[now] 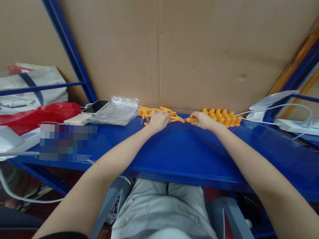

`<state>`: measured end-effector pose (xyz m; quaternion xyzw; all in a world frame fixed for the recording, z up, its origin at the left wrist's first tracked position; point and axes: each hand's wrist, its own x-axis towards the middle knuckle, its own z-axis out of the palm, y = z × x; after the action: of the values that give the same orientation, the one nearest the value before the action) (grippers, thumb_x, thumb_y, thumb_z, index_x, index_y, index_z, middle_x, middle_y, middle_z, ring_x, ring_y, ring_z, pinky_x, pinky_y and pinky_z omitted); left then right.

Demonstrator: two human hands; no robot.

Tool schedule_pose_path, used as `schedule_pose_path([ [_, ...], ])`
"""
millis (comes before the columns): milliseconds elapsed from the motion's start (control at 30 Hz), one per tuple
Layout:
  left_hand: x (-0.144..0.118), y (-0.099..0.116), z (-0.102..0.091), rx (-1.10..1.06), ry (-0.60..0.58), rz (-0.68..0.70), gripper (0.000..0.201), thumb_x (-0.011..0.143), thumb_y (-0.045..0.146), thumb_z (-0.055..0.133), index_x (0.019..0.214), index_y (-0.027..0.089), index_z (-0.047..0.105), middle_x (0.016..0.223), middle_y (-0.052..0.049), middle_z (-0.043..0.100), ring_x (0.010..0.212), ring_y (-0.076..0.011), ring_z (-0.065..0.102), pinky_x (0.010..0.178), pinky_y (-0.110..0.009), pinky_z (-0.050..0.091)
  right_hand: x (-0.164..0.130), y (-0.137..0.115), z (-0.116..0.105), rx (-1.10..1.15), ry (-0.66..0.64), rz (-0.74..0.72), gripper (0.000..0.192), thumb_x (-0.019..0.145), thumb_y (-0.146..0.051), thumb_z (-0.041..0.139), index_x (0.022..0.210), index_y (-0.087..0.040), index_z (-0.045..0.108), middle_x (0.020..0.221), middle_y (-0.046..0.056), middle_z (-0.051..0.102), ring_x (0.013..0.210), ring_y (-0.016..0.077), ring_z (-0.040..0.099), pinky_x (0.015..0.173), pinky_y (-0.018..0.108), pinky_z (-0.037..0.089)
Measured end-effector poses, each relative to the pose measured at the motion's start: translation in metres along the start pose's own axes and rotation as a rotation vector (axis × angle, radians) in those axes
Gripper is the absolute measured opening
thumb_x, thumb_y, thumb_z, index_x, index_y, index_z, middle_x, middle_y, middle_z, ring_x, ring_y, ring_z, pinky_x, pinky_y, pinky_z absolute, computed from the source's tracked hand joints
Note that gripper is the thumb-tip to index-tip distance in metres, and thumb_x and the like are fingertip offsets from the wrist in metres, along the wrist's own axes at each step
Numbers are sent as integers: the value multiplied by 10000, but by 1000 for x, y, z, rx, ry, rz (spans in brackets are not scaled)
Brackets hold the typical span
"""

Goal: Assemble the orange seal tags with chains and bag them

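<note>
Brown cardboard (194, 47) stands like a wall behind a shiny blue bench (179, 152). Both hands reach far out to the back edge of the bench, right by the cardboard. The left hand (158, 121) lies flat with its fingers spread on a heap of orange pieces (162, 114), some with little chains. The right hand (204, 120) pinches one orange piece (191, 120) between thumb and fingers, just beside that heap. Right of this hand, touching the cardboard, a bunch of orange caps (223, 117) stands close together. Left of the heap lies a clear plastic bag (117, 110), then a phone (95, 107) on a white block (77, 119). Farther left are a red bag (35, 116) and a white bag (26, 87). Well off to the right of the caps, white cables (281, 107) run to a white power strip (299, 127).
</note>
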<state>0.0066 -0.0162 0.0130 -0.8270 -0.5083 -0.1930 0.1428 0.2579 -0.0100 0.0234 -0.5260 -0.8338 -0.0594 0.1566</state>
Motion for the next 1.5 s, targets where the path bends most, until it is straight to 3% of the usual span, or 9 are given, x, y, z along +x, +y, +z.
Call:
schedule_pose_path([
  [400,0,4,3,-92,59,3,305,895,312,593,1146,200,725,1117,-120,744,1054,-317,674,954,-457,431,-2,-15,5,102,89,-171,313,877,-257,610,1158,-177,722,1105,127,715,1039,262,659,960,375,486],
  [567,6,-9,14,-281,138,104,279,877,377,666,1067,186,739,1049,-87,768,972,-258,708,871,-355,522,3,-5,15,156,178,-226,320,873,-265,615,1159,-184,732,1040,119,708,970,252,660,916,383,510],
  [700,10,-16,21,-376,184,144,251,873,380,690,1016,180,741,1024,-84,771,937,-234,716,864,-342,543,7,2,18,220,213,-274,311,859,-275,634,1142,-206,740,1029,108,717,956,253,657,905,402,516],
  [1233,11,-17,20,-338,172,185,241,883,347,688,1041,168,724,1060,-94,763,997,-248,711,899,-371,546,1,-8,14,584,63,-117,418,827,-433,638,1089,-126,747,1033,107,761,900,247,691,828,376,548],
  [1500,10,-21,20,-374,196,234,217,878,340,692,1014,173,718,1043,-81,766,967,-227,713,889,-361,550,3,-13,15,571,58,-110,375,831,-403,635,1060,-124,736,1052,117,749,943,254,685,876,399,536],
])
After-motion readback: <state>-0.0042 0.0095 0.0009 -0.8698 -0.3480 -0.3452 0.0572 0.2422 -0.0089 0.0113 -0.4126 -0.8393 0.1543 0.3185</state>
